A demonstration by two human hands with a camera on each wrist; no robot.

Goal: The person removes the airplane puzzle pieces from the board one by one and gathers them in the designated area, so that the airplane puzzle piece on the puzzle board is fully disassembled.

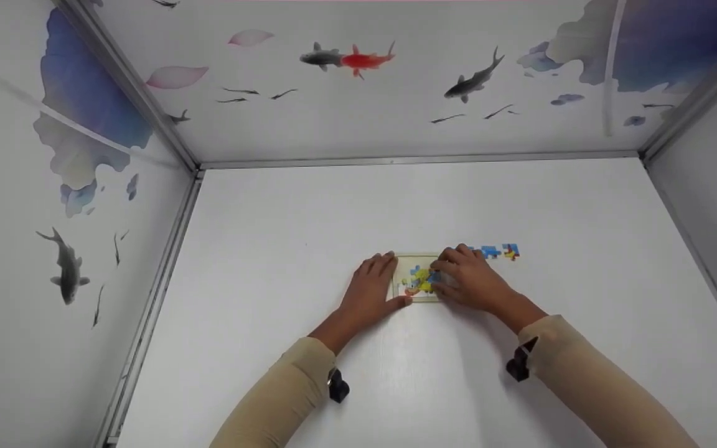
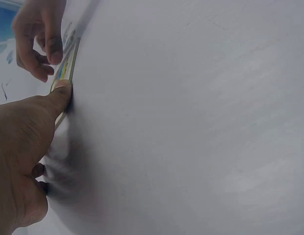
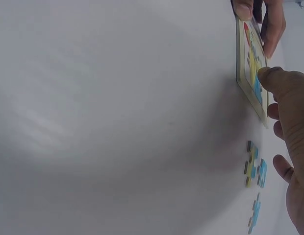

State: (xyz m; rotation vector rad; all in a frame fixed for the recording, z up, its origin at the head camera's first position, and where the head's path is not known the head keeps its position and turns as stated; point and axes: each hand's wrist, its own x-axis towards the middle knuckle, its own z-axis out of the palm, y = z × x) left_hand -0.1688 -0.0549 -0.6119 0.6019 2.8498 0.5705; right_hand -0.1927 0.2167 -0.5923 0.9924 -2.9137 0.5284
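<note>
A shallow wooden jigsaw tray (image 1: 417, 255) lies on the white table with joined yellow, blue and red pieces (image 1: 422, 281) inside it. My left hand (image 1: 368, 292) holds the tray by its left side, thumb on the near edge and fingers at the far left corner. Over the tray's right part, my right hand (image 1: 473, 280) has curled fingers and a thumb around a blue puzzle piece (image 1: 434, 277) at the picture's right edge. In the right wrist view, the right thumb (image 3: 270, 77) touches the puzzle surface. The fingers partly hide that piece.
Loose puzzle pieces (image 1: 510, 251) lie in a row beyond and right of the tray; the right hand covers part of the row. Panels printed with fish (image 1: 470, 78) enclose the table (image 1: 296, 211) at the back and sides.
</note>
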